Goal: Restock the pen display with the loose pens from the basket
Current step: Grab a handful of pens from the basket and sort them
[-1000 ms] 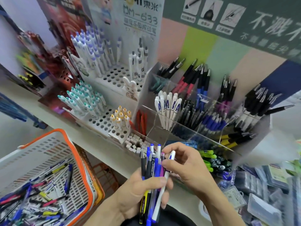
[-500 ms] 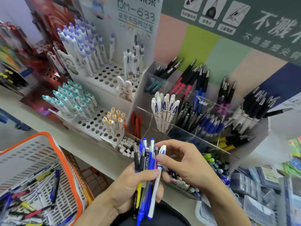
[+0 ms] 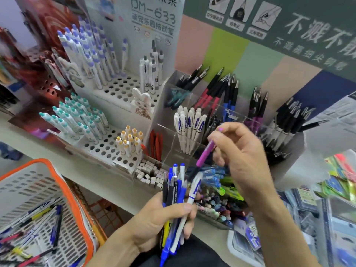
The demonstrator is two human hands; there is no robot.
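Setting: stationery shop, retail shelf. Evidence: white perforated display stand (image 3: 119, 87) holding rows of identical pens upright, with a printed brand card (image 3: 154, 18) reading "633" behind it. Clear acrylic pen display (image 3: 227, 120) split into compartments, pens sorted by colour. Green printed signboard (image 3: 289, 22) with product pictograms above. Orange-rimmed shopping basket (image 3: 63, 189) of loose pens at lower left. Packaged goods (image 3: 308, 197) in bins at right.

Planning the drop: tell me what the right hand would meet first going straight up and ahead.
Likely the clear acrylic pen organiser, near its purple-gripped black pens; the right hand pinches a purple-and-black pen. Depth unclear.
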